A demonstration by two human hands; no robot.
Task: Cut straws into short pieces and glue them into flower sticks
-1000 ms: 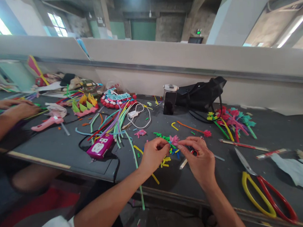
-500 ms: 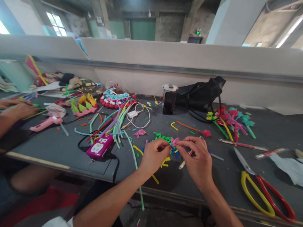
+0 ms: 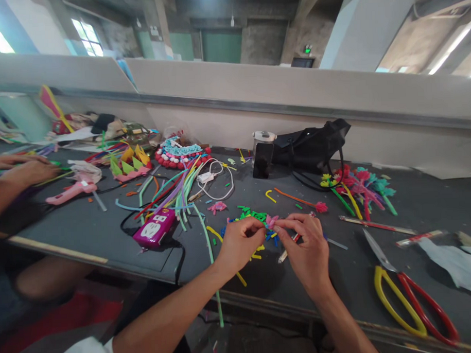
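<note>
A small pink flower is pinched between the fingertips of both hands at the middle of the table. My left hand grips its left side and my right hand its right side. Short green pieces, with blue and yellow ones, lie on the table behind and under the hands. Another pink flower rests to the left. Behind my right hand, an orange stem ends in a red flower.
Scissors lie at the right, near finished flowers and a black bag. A phone leans on a jar. Leftward are a purple power box, coloured strips, a pink glue gun and another person's hands.
The pink flower has turned slightly between my fingertips. Both hands stay in nearly the same place.
</note>
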